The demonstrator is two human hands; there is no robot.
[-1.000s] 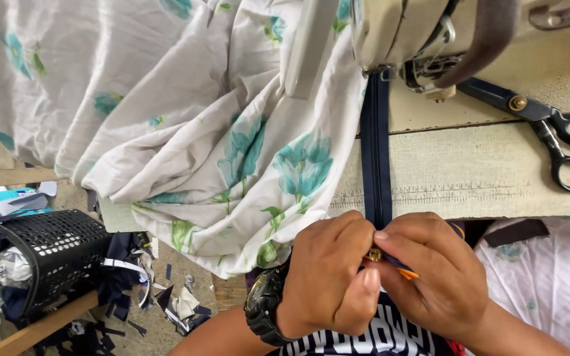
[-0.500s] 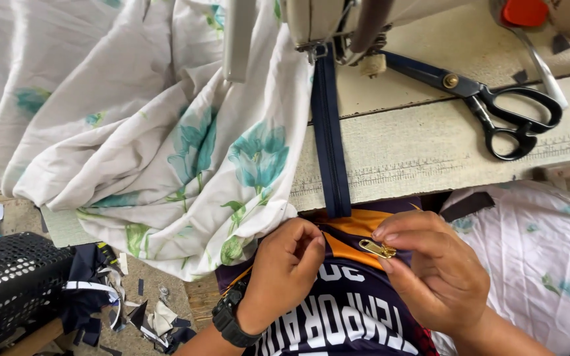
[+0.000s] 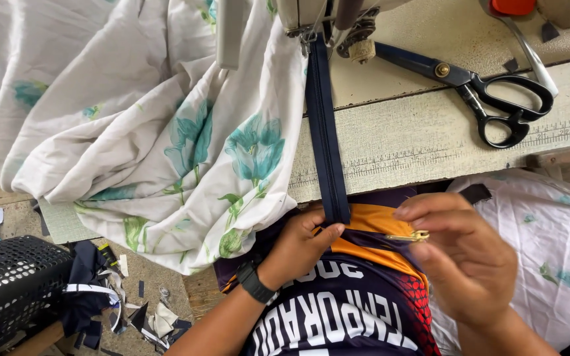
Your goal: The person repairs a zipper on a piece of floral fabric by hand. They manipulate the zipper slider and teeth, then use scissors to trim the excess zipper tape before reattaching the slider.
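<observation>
A dark navy zipper tape point(image 3: 325, 132) hangs from the sewing machine foot point(image 3: 311, 29) down over the table edge. My left hand point(image 3: 301, 247), with a black watch on the wrist, pinches the tape's lower end between thumb and fingers. My right hand point(image 3: 466, 254) is apart from the tape, to its right, and holds a small gold zipper slider point(image 3: 411, 235) at its fingertips. White fabric with teal flowers point(image 3: 186, 145) drapes off the table to the left of the tape.
Large black-handled scissors point(image 3: 489, 92) lie on the worn wooden table point(image 3: 430, 138) at the right. A black perforated basket point(image 3: 11, 283) and fabric scraps point(image 3: 120, 303) are on the floor at lower left. More white printed fabric point(image 3: 549, 250) lies at the right.
The view has shifted. My hands, close together on the tape's end before, have parted: the right hand moved right with the gold slider, the left keeps the tape end.
</observation>
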